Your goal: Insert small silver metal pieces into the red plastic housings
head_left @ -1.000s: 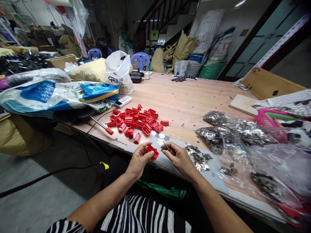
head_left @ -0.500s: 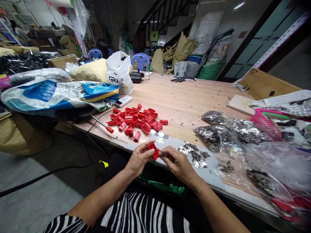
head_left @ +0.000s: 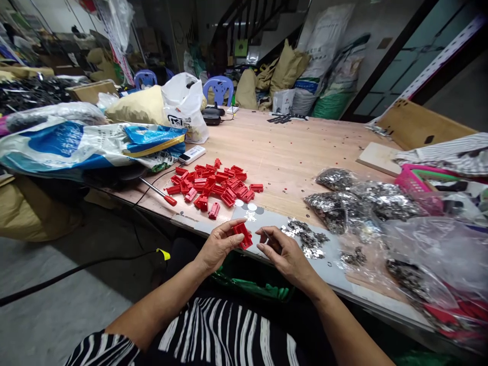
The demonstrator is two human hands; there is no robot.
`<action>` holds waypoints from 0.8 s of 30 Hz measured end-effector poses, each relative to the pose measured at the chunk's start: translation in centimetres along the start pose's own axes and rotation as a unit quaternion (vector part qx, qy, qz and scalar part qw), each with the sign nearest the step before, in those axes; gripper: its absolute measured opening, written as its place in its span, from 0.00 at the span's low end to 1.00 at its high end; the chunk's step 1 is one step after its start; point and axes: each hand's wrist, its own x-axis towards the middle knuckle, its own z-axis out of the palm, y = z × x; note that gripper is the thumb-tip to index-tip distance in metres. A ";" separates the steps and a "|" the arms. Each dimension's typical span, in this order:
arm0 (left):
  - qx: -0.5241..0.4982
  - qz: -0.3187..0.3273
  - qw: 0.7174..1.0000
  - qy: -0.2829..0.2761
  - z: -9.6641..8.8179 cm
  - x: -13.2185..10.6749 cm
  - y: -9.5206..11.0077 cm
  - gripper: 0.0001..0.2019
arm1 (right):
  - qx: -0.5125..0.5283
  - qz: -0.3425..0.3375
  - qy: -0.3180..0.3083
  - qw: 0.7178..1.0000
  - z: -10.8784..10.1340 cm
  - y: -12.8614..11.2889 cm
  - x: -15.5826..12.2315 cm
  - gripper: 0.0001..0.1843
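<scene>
My left hand is closed around a small red plastic housing, held over the table's front edge with its hollow side showing. Just right of it, my right hand has its fingers curled around a thin dark metal tool; most of the tool is hidden, so its kind is unclear. A small gap separates the tool from the housing. Several more red plastic housings lie in a loose pile beyond my left hand. Small flat metal pieces are spread on a grey mat beyond my right hand.
Clear bags of metal pieces and a pink basket stand at the right. A screwdriver with a red handle juts over the left edge near a blue-and-white sack. Below my hands sits a green bag.
My right hand has drawn back to the right, so the tool is now apart from the red housing. My left hand still holds the housing. The view has shifted slightly.
</scene>
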 end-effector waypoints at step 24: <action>0.399 0.122 0.908 -0.032 -2.6 2.7 -1.3 0.22 | -0.155 0.010 -0.026 0.987 2.3 2.3 -0.1 0.11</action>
